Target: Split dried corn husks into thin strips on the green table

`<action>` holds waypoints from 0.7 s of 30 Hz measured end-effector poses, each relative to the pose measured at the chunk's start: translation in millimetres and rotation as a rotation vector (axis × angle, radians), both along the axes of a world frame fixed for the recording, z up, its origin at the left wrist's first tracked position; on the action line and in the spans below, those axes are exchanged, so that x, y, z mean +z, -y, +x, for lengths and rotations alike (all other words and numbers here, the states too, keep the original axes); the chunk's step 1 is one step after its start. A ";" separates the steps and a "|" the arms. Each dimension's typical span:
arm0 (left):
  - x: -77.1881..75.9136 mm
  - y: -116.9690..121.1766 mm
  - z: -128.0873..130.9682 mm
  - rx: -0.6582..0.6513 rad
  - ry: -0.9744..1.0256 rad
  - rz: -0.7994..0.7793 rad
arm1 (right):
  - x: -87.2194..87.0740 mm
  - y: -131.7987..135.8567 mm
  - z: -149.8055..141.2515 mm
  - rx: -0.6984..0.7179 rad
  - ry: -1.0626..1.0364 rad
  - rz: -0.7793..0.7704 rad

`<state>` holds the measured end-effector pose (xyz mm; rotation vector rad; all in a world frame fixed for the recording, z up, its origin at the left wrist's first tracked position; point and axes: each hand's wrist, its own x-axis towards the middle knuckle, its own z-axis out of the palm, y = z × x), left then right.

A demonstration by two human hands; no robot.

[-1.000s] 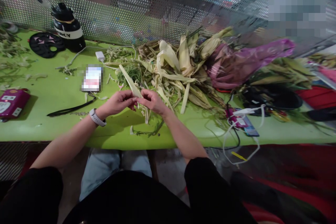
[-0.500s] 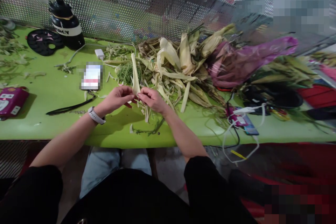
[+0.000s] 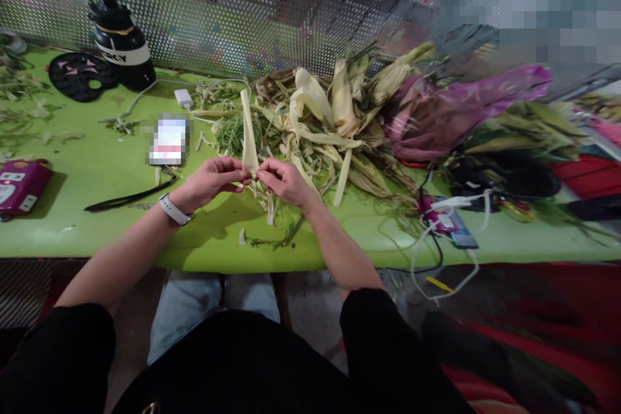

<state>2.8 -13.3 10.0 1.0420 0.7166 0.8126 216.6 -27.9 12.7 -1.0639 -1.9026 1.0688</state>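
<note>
The left hand [image 3: 224, 176] and right hand [image 3: 279, 180] meet over the counter [image 3: 97, 149], close to its near edge. Between them is a pale husk strip [image 3: 248, 132], its lower end in both hands and its free tip pointing to 12 o'clock. The left grip is a narrow pinch on that end, thumb against fingers; the right grip pinches it just beside, thumb and forefinger close together. A white watch [image 3: 175, 209] circles the left wrist.

Reading the clock from the hands, green shreds [image 3: 233, 134] lie near at 11, and a heap of husks [image 3: 344, 107] spreads between 1 and 2. A pink bag [image 3: 436, 113] sits against the heap, a little past 2. A green sprig [image 3: 274, 244] lies at 5. A lit phone [image 3: 168, 142], its screen blurred, is near 10, with a black strap [image 3: 129, 199] just below 9. Farther out, a purple box [image 3: 22, 191] stands at 9 and a black bottle [image 3: 129, 55] between 10 and 11. White cable [image 3: 451, 202] tangles past 3.
</note>
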 end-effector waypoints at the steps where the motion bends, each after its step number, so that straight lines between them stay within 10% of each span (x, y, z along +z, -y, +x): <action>1: 0.2 -0.1 -0.2 -0.002 0.011 -0.021 | 0.6 0.2 -0.1 -0.008 0.013 0.022; 14: -0.3 0.4 0.9 0.028 0.074 -0.222 | -6.6 0.8 -3.0 -0.139 0.121 0.365; 21: 1.7 -1.7 0.5 0.022 0.139 -0.309 | -11.6 -8.1 0.2 0.024 0.110 0.571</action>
